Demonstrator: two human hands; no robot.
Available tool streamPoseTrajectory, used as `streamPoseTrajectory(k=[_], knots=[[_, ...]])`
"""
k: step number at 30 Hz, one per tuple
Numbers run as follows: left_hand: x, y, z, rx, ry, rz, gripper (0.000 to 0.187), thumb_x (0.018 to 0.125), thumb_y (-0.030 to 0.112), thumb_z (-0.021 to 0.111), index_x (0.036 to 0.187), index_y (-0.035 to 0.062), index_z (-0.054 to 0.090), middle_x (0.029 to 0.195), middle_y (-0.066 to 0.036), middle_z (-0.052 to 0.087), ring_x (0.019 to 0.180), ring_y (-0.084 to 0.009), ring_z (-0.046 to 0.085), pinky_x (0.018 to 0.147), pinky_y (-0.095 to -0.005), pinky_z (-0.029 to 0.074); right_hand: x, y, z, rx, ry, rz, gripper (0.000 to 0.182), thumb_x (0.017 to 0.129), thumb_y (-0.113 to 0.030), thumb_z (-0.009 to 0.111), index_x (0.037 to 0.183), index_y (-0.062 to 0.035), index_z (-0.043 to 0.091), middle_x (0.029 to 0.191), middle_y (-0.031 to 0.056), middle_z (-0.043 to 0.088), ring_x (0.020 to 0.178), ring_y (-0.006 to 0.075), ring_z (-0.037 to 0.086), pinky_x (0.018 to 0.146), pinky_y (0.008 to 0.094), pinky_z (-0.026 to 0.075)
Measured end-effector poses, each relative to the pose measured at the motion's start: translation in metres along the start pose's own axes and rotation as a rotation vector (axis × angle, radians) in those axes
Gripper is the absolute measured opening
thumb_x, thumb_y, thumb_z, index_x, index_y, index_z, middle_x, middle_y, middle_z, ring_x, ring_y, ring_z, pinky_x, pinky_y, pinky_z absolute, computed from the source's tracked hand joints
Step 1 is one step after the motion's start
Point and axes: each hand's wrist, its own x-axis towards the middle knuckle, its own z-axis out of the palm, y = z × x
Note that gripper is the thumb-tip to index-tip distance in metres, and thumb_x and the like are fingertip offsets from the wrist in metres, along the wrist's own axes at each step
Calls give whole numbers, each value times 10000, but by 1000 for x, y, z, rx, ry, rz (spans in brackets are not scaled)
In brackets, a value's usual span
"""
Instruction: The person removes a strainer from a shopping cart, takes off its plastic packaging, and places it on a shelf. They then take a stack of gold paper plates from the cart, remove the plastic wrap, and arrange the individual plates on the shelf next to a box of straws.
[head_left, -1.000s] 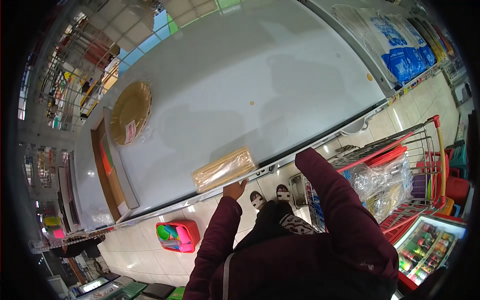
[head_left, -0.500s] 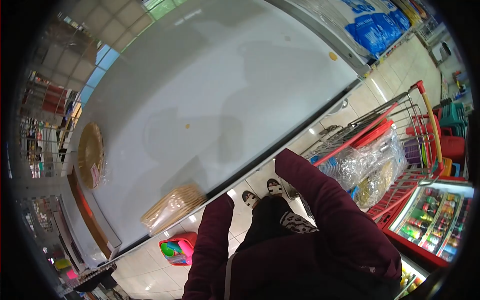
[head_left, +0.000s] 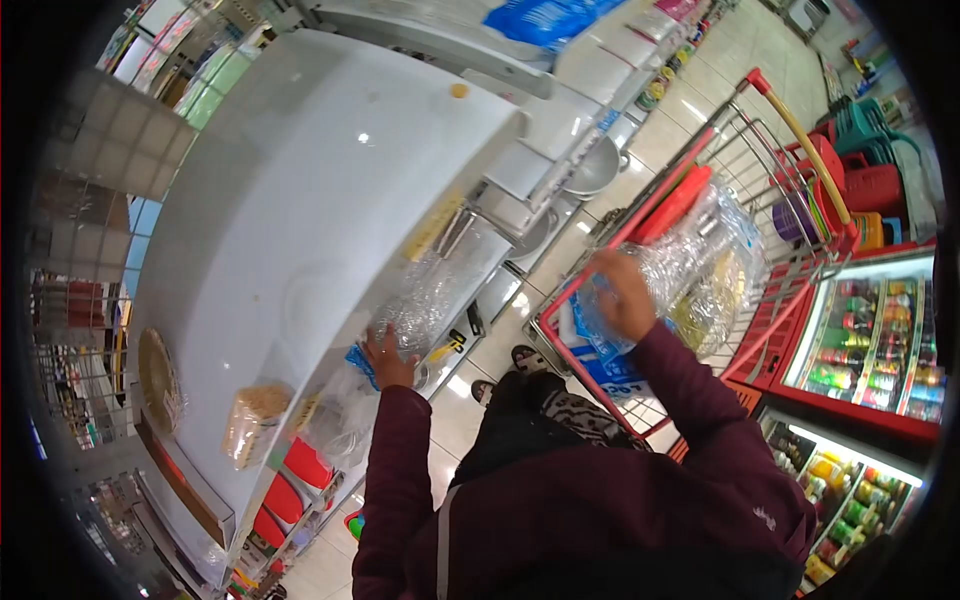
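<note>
My left hand (head_left: 388, 358) reaches to the shelf beneath the white shelf top, its fingers spread at a clear plastic-wrapped bundle (head_left: 425, 300). A blue wrapped item (head_left: 360, 362) lies right beside its fingertips. My right hand (head_left: 625, 295) is over the near end of a shopping cart (head_left: 712, 140), blurred, with its fingers bent. Clear-wrapped goods (head_left: 690, 240), a red item (head_left: 672, 205) and a blue printed pack (head_left: 600, 365) lie in the cart around that hand.
On the white shelf top (head_left: 300, 180) are a wrapped bundle of sticks (head_left: 258, 420) and a round golden tray (head_left: 157, 370). Metal bowls (head_left: 597, 165) and red items (head_left: 285, 497) sit on the lower shelf. Lit drink coolers (head_left: 868, 340) stand at the right.
My view has shifted, bringing the lower shelf into sight. Both hands, hidden before, now show: the left at the shelf, the right over the cart. The cart appears farther left.
</note>
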Motion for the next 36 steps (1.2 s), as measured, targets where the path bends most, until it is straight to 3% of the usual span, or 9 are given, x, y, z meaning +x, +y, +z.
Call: streamPoseTrajectory(k=[5,7,22,27,29,31,33,35,36], knots=[[-5,7,7,54,106,50,856,560,204,756,1278,226,291,1355,-148,123,1229,-409,128,988,-440,251,-51,58,-86,-269,342,285,290,692,30,505,973,-36,528,928,133,532,868,290,516,765,343,408],[-2,15,14,34,85,-102,852,562,208,756,1275,197,292,1359,-145,96,1227,-417,120,987,-449,247,-74,60,-104,-262,361,403,266,709,22,505,968,-35,531,912,127,534,846,274,522,704,319,425],[10,24,15,145,120,-132,903,558,196,769,1293,144,246,1342,-188,103,1213,-436,143,999,-445,213,-103,81,-122,-282,309,420,233,728,17,507,951,-44,535,892,112,536,802,243,543,633,289,442],[3,18,7,38,133,-46,963,530,184,778,1307,148,211,1344,-197,107,1219,-425,138,1001,-449,197,-99,94,-128,-241,358,451,174,718,48,537,874,-27,554,753,100,545,660,206,584,567,262,458],[-7,22,-1,18,116,-35,976,525,179,778,1311,145,200,1344,-200,105,1223,-416,137,1002,-446,193,-91,95,-131,-206,234,504,145,695,30,554,822,-39,572,736,98,545,679,216,572,590,299,454],[-20,32,-12,-89,314,59,974,535,164,768,1313,121,184,1340,-218,102,1233,-393,132,1004,-433,192,-83,110,-134,-379,-24,340,131,679,6,572,797,-47,590,765,72,561,691,243,552,600,318,443],[-39,46,-25,-66,308,66,944,558,133,750,1311,89,181,1337,-234,81,1237,-388,122,1007,-416,190,-74,123,-130,-363,-92,271,160,626,-19,587,773,-82,597,749,49,559,733,262,511,661,344,429],[-56,53,-26,-285,332,180,922,575,109,733,1309,70,176,1340,-236,59,1236,-396,117,1009,-421,185,-66,131,-128,-489,-451,58,169,591,-49,592,742,-124,598,742,7,551,760,239,485,662,329,422],[-63,57,-27,-281,333,176,922,575,109,733,1309,70,176,1340,-236,59,1236,-396,117,1009,-421,185,-64,131,-125,-555,-536,73,170,570,-88,595,724,-159,599,760,-32,546,804,217,459,669,341,411]])
